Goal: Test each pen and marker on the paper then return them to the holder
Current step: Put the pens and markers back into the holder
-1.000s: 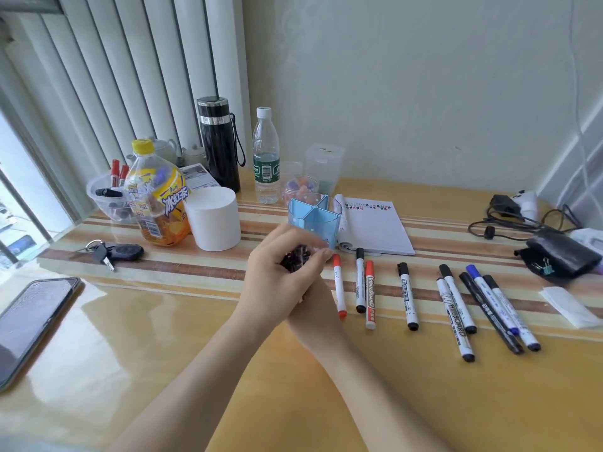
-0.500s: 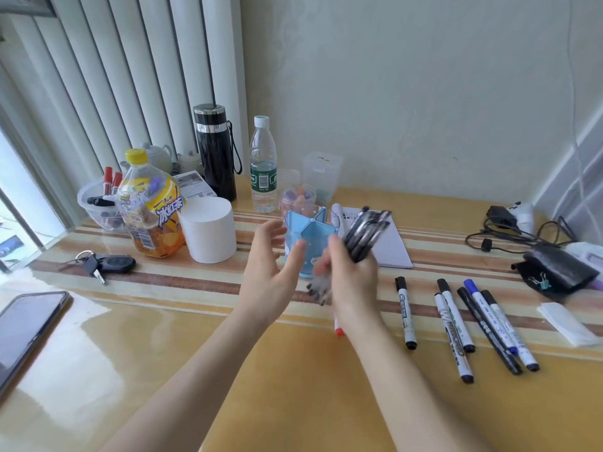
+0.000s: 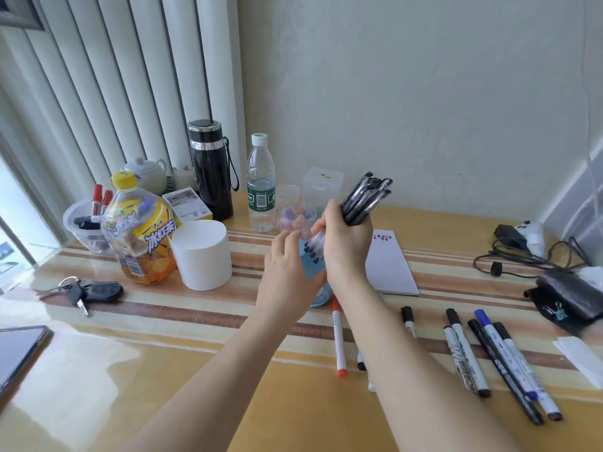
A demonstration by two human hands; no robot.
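Observation:
My right hand (image 3: 346,246) grips a bundle of several black pens (image 3: 363,199), their capped ends slanting up to the right, their tips over the blue holder (image 3: 318,295). The holder is mostly hidden behind both hands. My left hand (image 3: 287,272) is at the holder's left side with fingers relaxed; whether it touches the holder is unclear. A white notepad (image 3: 390,267) lies just right of the holder. Several markers lie on the table: a red one (image 3: 337,340) in front of the holder, black and blue ones (image 3: 499,360) to the right.
At the back left are a white cylinder (image 3: 202,254), an iced-tea bottle (image 3: 138,230), a black flask (image 3: 210,169), a water bottle (image 3: 260,184) and a tub with red markers (image 3: 83,223). Keys (image 3: 88,291) and a phone (image 3: 16,350) lie left. Cables and a black pouch (image 3: 567,295) are right.
The bundle of pens passed from my left hand to my right hand, which lifted it above the holder. My left hand let go and moved to the holder's side.

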